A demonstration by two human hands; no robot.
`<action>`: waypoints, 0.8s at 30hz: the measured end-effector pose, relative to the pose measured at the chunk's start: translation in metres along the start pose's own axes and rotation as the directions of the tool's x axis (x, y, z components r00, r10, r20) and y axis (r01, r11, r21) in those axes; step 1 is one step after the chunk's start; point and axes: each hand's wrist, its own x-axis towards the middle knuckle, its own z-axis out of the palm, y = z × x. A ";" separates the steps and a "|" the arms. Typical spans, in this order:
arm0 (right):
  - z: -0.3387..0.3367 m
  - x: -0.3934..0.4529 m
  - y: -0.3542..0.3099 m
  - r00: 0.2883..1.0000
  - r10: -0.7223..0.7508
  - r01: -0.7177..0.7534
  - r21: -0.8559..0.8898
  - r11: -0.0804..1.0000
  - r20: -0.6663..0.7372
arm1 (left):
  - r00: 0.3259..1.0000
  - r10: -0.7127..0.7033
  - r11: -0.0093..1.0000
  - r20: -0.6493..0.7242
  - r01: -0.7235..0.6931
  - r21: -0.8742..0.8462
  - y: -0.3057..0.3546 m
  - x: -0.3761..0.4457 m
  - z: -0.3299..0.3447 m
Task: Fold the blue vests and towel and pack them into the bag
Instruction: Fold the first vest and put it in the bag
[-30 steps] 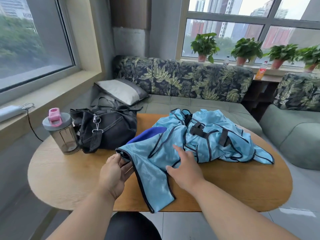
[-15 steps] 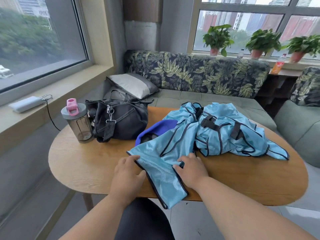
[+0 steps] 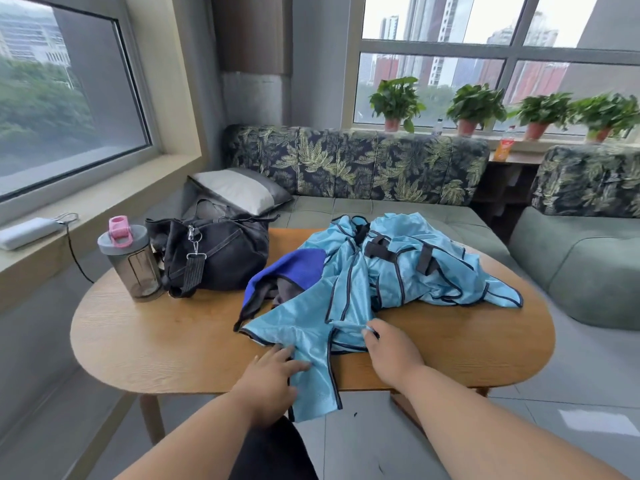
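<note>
A heap of light blue vests point(image 3: 408, 268) with black trim lies on the oval wooden table point(image 3: 166, 341). One vest point(image 3: 311, 344) is drawn out toward me and hangs over the near edge. My left hand point(image 3: 273, 379) rests on its lower left part, fingers spread on the fabric. My right hand point(image 3: 391, 348) pinches a fold of the same vest at its right side. A darker blue towel point(image 3: 291, 268) peeks from under the heap's left side. The black bag point(image 3: 221, 258) stands at the table's back left.
A grey bottle point(image 3: 133, 263) with a pink cap stands left of the bag. A leaf-print sofa point(image 3: 356, 164) with a pillow point(image 3: 239, 190) runs behind the table. A white power bank point(image 3: 27, 232) lies on the left sill. Potted plants point(image 3: 394, 102) line the far sill.
The nearest vest has been drawn farther toward me and over the table's edge. My right hand now pinches a fold; my left hand moved onto the fabric. My head has risen.
</note>
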 end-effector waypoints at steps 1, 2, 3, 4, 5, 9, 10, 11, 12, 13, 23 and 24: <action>-0.002 -0.005 0.002 1.000 0.004 -0.003 0.044 0.999 -0.019 | 1.000 0.003 1.000 0.025 -0.004 0.024 -0.001 -0.001 0.001; -0.004 -0.009 0.002 1.000 0.009 -0.007 0.073 0.997 -0.027 | 0.999 0.001 0.999 0.036 -0.003 0.042 -0.003 -0.002 0.002; -0.007 -0.013 0.002 0.999 0.013 -0.010 0.091 0.996 -0.033 | 0.999 0.002 0.998 0.038 -0.004 0.060 -0.004 -0.003 0.003; -0.010 -0.015 0.001 0.999 0.017 -0.013 0.103 0.995 -0.036 | 0.999 0.002 0.997 0.036 -0.005 0.072 -0.005 -0.003 0.004; -0.013 -0.017 0.001 0.999 0.015 -0.011 0.110 0.994 -0.039 | 1.000 0.005 0.997 0.025 -0.007 0.075 -0.005 -0.002 0.005; -0.018 -0.021 -0.001 0.999 -0.019 0.022 0.091 0.996 -0.043 | 0.998 -0.005 0.998 -0.056 0.009 0.068 -0.002 0.004 0.007; -0.018 -0.022 -0.001 0.999 -0.024 0.027 0.097 0.995 -0.036 | 0.999 -0.006 0.997 -0.053 0.010 0.076 -0.001 0.004 0.007; -0.018 -0.023 0.000 0.999 -0.030 0.033 0.101 0.994 -0.032 | 0.999 -0.006 0.996 -0.037 0.009 0.086 0.000 0.004 0.007; -0.018 -0.023 0.001 0.999 -0.037 0.040 0.101 0.994 -0.031 | 1.000 -0.006 0.995 -0.016 0.008 0.098 0.001 0.003 0.006; -0.018 -0.024 0.002 0.999 -0.043 0.046 0.098 0.994 -0.030 | 1.000 -0.006 0.993 0.007 0.005 0.115 0.002 0.003 0.005; -0.016 -0.024 0.012 0.999 -0.050 0.050 0.041 0.998 0.008 | 1.000 -0.012 0.982 -0.021 0.016 0.189 0.011 0.001 0.003; -0.017 -0.025 0.012 0.999 -0.052 0.051 0.044 0.998 0.010 | 1.000 -0.010 0.984 -0.022 0.014 0.178 0.011 0.000 0.005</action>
